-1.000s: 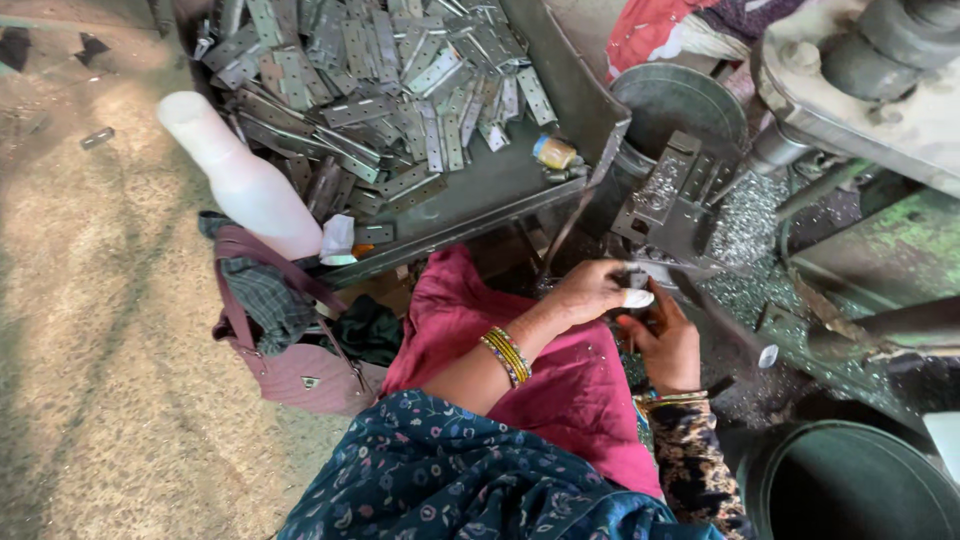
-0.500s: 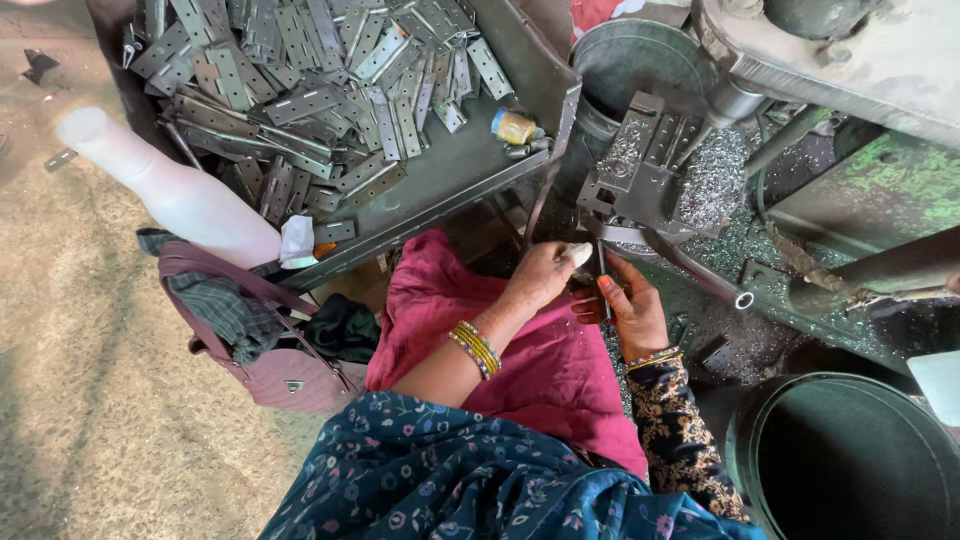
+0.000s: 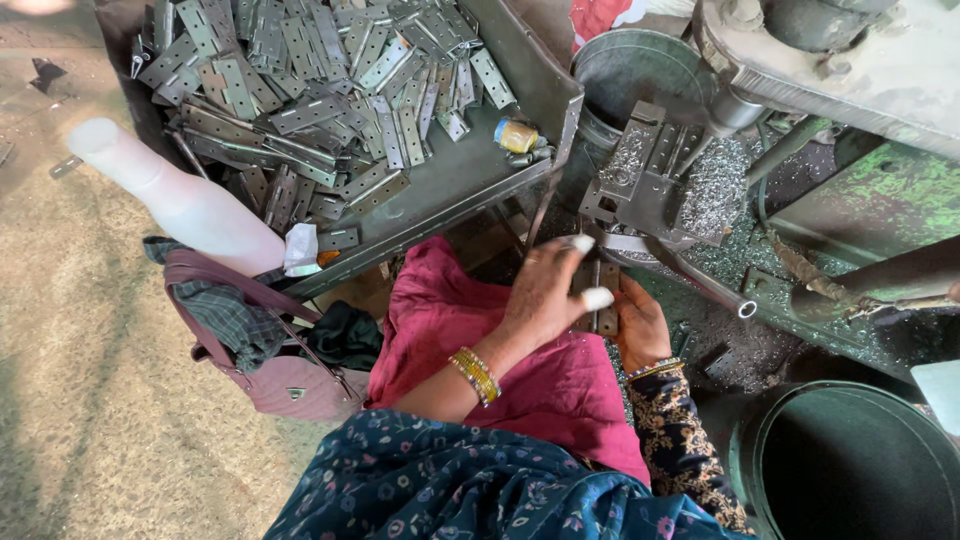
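With my left hand [image 3: 545,295] and right hand [image 3: 640,325] both closed on the flat grey perforated metal strip [image 3: 603,300] at frame centre, I fear it slipping or cutting my taped fingertips [image 3: 597,298] near the swarf-covered grey press fixture [image 3: 650,175].

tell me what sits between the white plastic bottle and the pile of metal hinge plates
Nothing: in the head view the white plastic bottle lies directly against the grey metal tray holding the hinge plates.

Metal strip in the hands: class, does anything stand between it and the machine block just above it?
Nothing visible does. The left hand and right hand hold the metal strip together, just below the machine block. Only a short open gap shows between them; metal shavings lie off to the right.
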Demonstrator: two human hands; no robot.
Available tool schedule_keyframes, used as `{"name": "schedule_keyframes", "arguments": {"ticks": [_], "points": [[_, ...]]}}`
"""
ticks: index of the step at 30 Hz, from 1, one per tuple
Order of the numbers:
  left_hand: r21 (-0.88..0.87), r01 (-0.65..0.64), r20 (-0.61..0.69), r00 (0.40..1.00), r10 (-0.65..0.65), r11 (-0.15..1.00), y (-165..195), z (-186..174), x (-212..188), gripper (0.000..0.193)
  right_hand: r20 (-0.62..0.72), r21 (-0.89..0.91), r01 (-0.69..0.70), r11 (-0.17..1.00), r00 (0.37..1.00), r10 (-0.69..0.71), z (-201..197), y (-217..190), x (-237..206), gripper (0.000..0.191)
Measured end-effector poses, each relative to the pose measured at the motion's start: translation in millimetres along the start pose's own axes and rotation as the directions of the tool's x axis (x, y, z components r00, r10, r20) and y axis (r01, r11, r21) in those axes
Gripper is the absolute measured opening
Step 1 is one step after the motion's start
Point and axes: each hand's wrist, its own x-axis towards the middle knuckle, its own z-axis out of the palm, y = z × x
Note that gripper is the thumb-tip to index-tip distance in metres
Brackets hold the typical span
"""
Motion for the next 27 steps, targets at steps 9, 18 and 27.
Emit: {"name": "schedule_keyframes", "arguments": {"ticks": [9, 18, 27], "points": [[-0.242, 0.469, 0.225, 0.879, -0.421, 0.849, -8, -4, 47, 0.038, 0.159, -0.971, 0.050, -0.234, 0.866, -0.474, 41, -115, 12, 0.030], [0.332, -0.304, 0.302, 0.931, 0.204, 0.893, -9, 118, 99, 0.037, -0.016, -0.772, -0.182, -0.609, 0.963, -0.267, -15, -61, -32, 0.026], [0.430, -0.064, 0.233, 0.972, -0.043, 0.901, -9, 122, 111, 0.055, -0.354, -0.830, -0.334, -0.446, 0.934, -0.043, -22, -48, -26, 0.024]]}}
